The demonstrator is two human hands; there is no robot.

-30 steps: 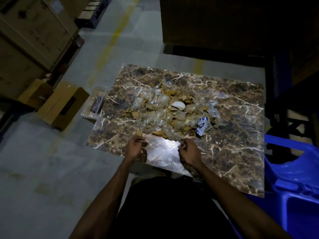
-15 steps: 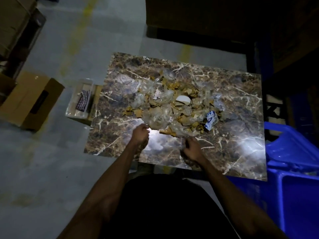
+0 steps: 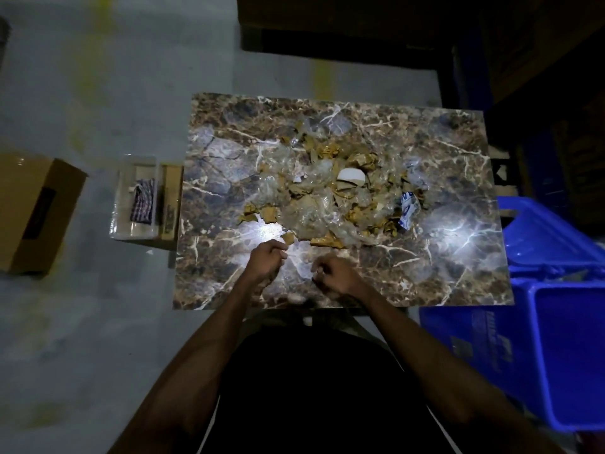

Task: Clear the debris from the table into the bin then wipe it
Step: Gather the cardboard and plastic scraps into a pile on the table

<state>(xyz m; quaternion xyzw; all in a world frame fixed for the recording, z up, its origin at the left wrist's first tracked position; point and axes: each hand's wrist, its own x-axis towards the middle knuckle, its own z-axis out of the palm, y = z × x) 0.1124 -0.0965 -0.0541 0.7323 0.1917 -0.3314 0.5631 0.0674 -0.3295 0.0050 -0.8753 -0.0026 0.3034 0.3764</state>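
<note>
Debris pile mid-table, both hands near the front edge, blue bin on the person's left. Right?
Wrong side. The head view shows the blue bin on the person's right, beside the table. The debris pile is mid-table, and the left hand and right hand are near the front edge.

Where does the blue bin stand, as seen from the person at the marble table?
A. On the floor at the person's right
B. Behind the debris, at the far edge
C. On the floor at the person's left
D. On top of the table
A: the blue bin stands on the floor beside the right edge of the table, on the right hand side.
</note>
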